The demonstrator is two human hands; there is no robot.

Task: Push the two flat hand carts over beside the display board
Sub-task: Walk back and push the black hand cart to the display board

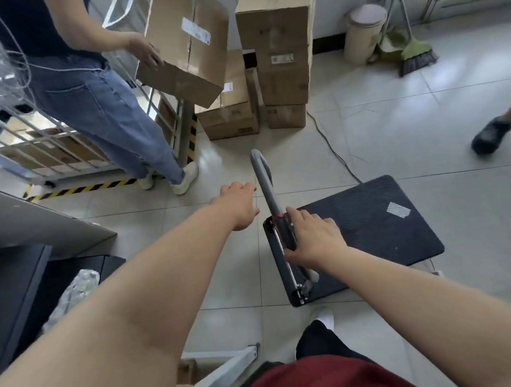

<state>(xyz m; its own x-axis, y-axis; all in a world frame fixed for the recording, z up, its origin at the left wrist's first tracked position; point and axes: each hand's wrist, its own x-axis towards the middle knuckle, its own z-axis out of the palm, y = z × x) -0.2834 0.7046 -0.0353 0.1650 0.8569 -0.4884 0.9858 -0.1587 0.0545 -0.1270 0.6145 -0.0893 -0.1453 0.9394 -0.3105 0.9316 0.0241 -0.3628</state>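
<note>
A flat hand cart with a black ribbed platform (371,224) stands on the tiled floor in front of me. Its grey handle (264,180) rises from the near-left end. My right hand (313,240) lies over the foot of the handle at the hinge bracket, thumb under it and fingers across the top. My left hand (238,205) hovers just left of the handle's shaft, fingers loosely curled, holding nothing. I cannot make out a second cart with certainty; a dark flat panel (17,300) stands at the lower left.
A person in jeans (100,113) lifts a cardboard box (183,44) beside a wire cage trolley (18,143). Stacked boxes (278,64) stand behind the cart. A cable (333,151) crosses the floor. Another person's shoe (490,134) is at the right. Bin and brooms stand far right.
</note>
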